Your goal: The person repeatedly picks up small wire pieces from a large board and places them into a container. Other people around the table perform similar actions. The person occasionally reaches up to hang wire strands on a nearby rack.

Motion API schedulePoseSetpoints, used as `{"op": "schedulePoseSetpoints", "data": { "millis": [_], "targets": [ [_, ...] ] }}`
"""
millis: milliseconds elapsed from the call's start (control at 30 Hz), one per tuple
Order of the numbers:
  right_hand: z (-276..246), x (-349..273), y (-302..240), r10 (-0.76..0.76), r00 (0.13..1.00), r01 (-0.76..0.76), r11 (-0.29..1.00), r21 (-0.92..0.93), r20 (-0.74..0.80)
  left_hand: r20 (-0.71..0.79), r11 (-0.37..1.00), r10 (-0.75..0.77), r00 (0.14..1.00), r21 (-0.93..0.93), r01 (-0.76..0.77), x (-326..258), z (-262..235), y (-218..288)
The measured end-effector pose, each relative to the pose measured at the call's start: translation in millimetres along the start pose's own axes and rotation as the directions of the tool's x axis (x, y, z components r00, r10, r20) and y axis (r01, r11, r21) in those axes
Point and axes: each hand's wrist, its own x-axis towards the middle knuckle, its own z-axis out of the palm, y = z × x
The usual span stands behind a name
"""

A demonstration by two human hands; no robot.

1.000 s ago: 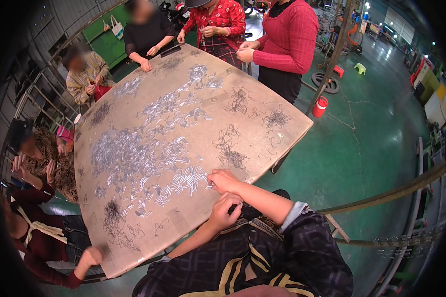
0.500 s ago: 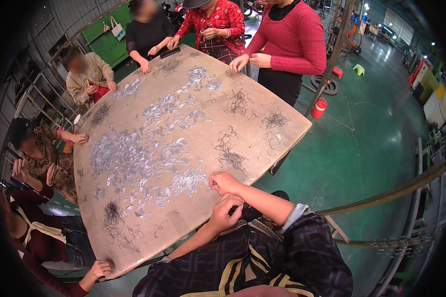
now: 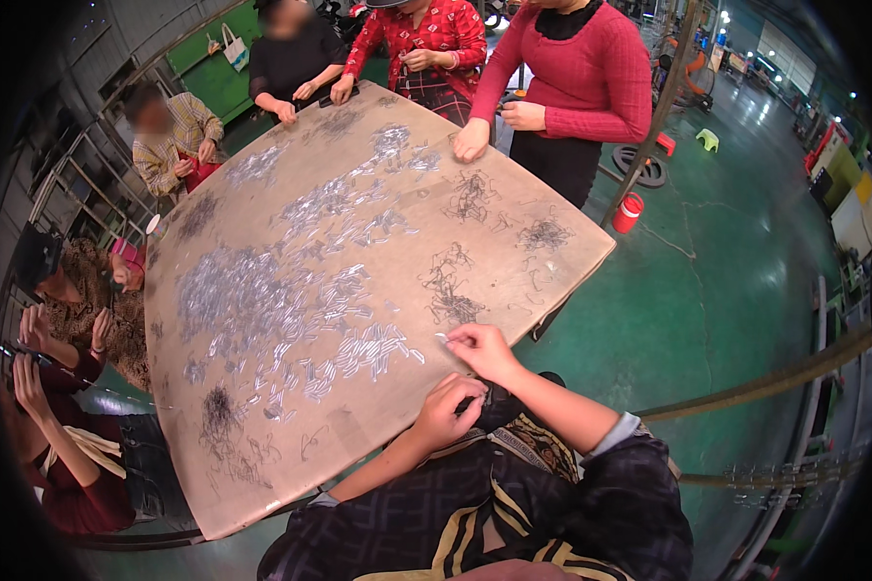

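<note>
My right hand [image 3: 484, 352] is above the near right part of the table, thumb and fingers pinched on a small shiny strip [image 3: 441, 336] that sticks out at the fingertips. Curled near the table's front edge is my left hand [image 3: 448, 411], thumb and fingers brought together; what it holds, if anything, is too small to make out. Left of my hands lies a spread of short silvery, clear-looking strips [image 3: 363, 353]. Thin dark bent wires [image 3: 448, 290] lie in a loose heap beyond my right hand.
Several people stand around the brown-topped table [image 3: 358, 431], some with hands on its edge. More dark wires [image 3: 221, 412] lie at the near left, more strips [image 3: 233, 295] across the middle. A wooden post [image 3: 657, 107] and a red jug [image 3: 628, 211] stand off the right side.
My right hand has moved right, away from the strips, with a shiny strip now showing at its fingertips. My left hand has barely shifted. A co-worker's hand has left the near left table corner.
</note>
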Motion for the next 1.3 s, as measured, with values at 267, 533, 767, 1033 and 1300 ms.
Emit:
{"op": "schedulePoseSetpoints", "data": {
  "millis": [267,533,767,1033,1300],
  "targets": [
    [-43,-51,-16,0.073,0.989,-0.039,0.967,0.254,-0.128,-0.025,0.997,-0.069,0.997,-0.045,0.068,15,9,3],
    [-52,-81,-29,-0.025,0.982,0.023,1.000,-0.016,-0.185,-0.021,0.986,-0.164,0.986,-0.035,0.163,21,19,5],
    [-52,-88,-42,-0.076,0.982,0.049,0.986,-0.157,-0.172,-0.027,0.969,-0.246,0.969,-0.025,0.245,9,26,-10],
    [-52,-90,-35,-0.369,0.908,0.275,0.882,-0.383,-0.198,-0.001,0.969,-0.245,0.969,0.024,0.245,12,29,-13],
    [-52,-94,-28,-0.370,0.905,0.280,0.889,-0.363,-0.208,0.022,0.975,-0.213,0.977,0.062,0.211,13,29,-14]
  ]
}}
